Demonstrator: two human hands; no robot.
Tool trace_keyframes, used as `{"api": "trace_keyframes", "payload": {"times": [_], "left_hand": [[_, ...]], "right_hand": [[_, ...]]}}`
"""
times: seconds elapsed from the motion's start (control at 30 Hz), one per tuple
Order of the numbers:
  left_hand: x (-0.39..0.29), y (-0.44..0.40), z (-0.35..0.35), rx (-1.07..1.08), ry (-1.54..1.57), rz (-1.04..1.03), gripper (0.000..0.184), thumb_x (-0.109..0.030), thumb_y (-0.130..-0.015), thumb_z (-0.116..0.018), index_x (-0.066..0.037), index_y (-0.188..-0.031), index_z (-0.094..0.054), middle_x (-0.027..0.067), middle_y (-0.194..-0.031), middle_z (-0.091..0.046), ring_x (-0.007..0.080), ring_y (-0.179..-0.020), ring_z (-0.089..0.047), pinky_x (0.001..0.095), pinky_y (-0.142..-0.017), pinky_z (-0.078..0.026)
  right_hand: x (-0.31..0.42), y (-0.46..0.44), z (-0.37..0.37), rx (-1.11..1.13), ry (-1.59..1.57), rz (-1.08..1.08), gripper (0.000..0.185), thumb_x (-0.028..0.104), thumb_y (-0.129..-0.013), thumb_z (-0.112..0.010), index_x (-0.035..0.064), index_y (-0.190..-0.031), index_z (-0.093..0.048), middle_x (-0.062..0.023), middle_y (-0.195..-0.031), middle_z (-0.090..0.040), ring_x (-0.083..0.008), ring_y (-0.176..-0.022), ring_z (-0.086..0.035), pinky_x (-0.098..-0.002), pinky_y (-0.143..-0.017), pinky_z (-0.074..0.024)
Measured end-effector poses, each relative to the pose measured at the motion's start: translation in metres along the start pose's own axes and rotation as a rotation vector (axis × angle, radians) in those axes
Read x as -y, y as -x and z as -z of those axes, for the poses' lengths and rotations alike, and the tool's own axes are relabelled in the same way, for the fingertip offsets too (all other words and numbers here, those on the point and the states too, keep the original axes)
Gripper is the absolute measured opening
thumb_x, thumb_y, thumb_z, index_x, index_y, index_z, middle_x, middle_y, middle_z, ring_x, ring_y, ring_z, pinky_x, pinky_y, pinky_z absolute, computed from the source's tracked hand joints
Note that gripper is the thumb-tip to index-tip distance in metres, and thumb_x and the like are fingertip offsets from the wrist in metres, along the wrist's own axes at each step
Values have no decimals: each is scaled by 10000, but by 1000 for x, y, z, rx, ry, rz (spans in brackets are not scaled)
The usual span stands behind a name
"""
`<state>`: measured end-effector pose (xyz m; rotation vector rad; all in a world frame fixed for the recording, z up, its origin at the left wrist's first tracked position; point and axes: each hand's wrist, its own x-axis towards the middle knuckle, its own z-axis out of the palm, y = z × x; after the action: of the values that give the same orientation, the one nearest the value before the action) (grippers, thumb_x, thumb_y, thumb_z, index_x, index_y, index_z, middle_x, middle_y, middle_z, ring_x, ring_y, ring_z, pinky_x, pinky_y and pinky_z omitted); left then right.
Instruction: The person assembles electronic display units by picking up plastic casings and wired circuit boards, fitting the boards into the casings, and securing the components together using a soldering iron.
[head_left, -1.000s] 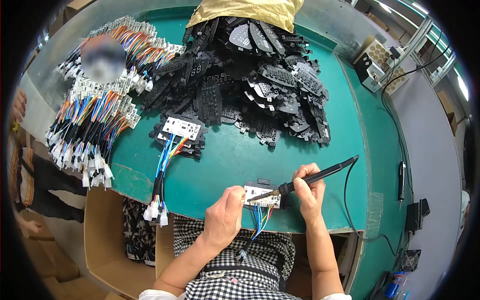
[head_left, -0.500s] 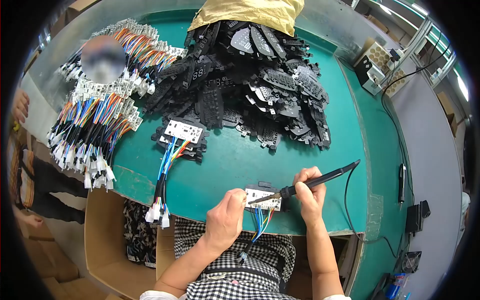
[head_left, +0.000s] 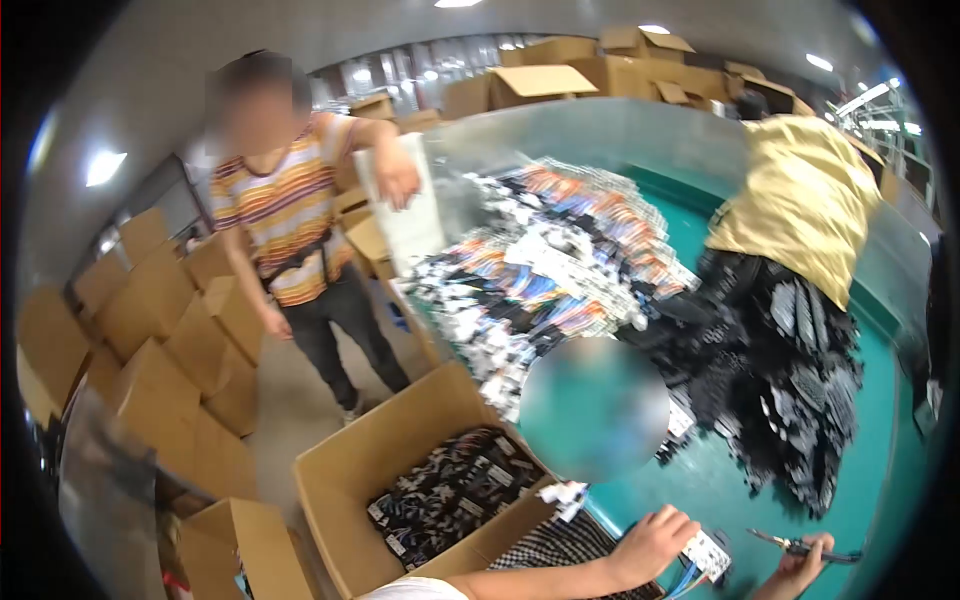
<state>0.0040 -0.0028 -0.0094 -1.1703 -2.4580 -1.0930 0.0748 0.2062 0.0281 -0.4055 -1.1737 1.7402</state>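
Note:
My right hand (head_left: 802,566) grips a soldering iron (head_left: 820,551) at the lower right, its tip pointing left and standing apart from the board. A white circuit board (head_left: 708,556) on a dark part lies between my hands, with blue and other coloured wires running from its lower edge. My left hand (head_left: 655,545) is at the board's left side with its fingers curled closed; what they pinch is hidden. Beyond lies a heap of black plastic panels (head_left: 800,400). A pile of wired white circuit boards (head_left: 560,270) is to its left.
A person in a striped shirt (head_left: 300,210) stands at the left, one hand (head_left: 398,180) by the table's raised edge. An open carton (head_left: 350,500) of black parts stands against the table. More cartons (head_left: 165,300) stack behind. A yellow sack (head_left: 795,205) covers the heap's far end.
The view has swung left and up, bringing the standing person and cartons into sight. The soldering iron's tip was over the board and is now off to its right.

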Motion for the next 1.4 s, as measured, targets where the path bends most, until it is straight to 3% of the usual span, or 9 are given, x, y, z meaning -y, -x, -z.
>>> {"api": "trace_keyframes", "payload": {"times": [0.07, 0.13, 0.17, 0.27, 0.5, 0.57, 0.67, 1.17, 1.4], "left_hand": [[11, 1, -16, 29, -37, 27, 336, 13, -710, -478, 14, -1047, -470, 149, -926, -491, 305, -896, -481, 382, -779, -431], [26, 0, -30, 391, 274, 194, 717, -415, -584, -688, -84, -1186, -480, 143, -1243, -430, 328, -1191, -378, 611, -1005, -191], [10, -5, -10, 27, 107, -27, 358, 43, -681, -474, 37, -1038, -442, 187, -902, -494, 333, -883, -487, 387, -761, -429], [13, -22, 18, 20, 55, -38, 393, 74, -646, -465, 47, -1035, -419, 212, -877, -498, 361, -851, -488, 406, -748, -424], [44, -97, 139, -107, -179, 71, 179, -18, -741, -441, -2, -913, -488, 199, -772, -541, 370, -775, -536, 438, -706, -427], [68, -112, 153, -115, -258, 139, 173, -45, -729, -453, -11, -884, -519, 204, -802, -575, 352, -825, -571, 427, -714, -448], [97, -125, 154, -133, -392, 190, 177, -66, -721, -453, -34, -851, -569, 201, -822, -604, 368, -812, -582, 434, -724, -454], [132, -120, 96, -63, -378, 174, 157, 1, -699, -499, -15, -855, -496, 215, -765, -583, 400, -762, -576, 481, -672, -456], [121, -125, 98, -4, -500, 225, 161, -50, -709, -524, -21, -866, -505, 167, -825, -584, 347, -798, -588, 451, -666, -495]], "right_hand": [[7, 1, -3, 54, -16, 57, 161, 128, -830, -468, 83, -689, -406, 9, -565, -408, -61, -453, -321, -204, -418, -253], [17, 1, -11, 39, -28, 71, 178, 132, -831, -463, 85, -677, -387, 4, -559, -401, -63, -454, -319, -208, -419, -254], [20, 2, -13, 37, -30, 82, 179, 128, -832, -459, 83, -675, -385, 1, -560, -402, -67, -454, -320, -208, -419, -255], [24, -6, -3, 26, -38, 97, 181, 117, -838, -445, 79, -673, -380, -11, -564, -407, -78, -459, -329, -207, -420, -262], [16, -32, 38, 9, 1, 98, 195, 120, -848, -443, 85, -670, -372, -6, -558, -383, -79, -471, -318, -222, -426, -266], [-22, -57, 93, 73, 48, 97, 170, 224, -871, -483, 64, -925, -463, 67, -694, -382, 10, -535, -311, -149, -434, -199], [6, -22, 29, -151, 37, 76, 92, 178, -820, -510, 96, -790, -480, 76, -642, -382, 11, -472, -281, -156, -400, -185], [12, -15, 28, -40, -39, 62, 123, 162, -857, -499, 58, -884, -440, 7, -681, -415, -19, -471, -301, -165, -390, -230], [16, -18, 25, -48, 48, 21, 191, 138, -844, -462, 90, -671, -396, 10, -553, -378, -73, -462, -319, -219, -426, -264]]}}
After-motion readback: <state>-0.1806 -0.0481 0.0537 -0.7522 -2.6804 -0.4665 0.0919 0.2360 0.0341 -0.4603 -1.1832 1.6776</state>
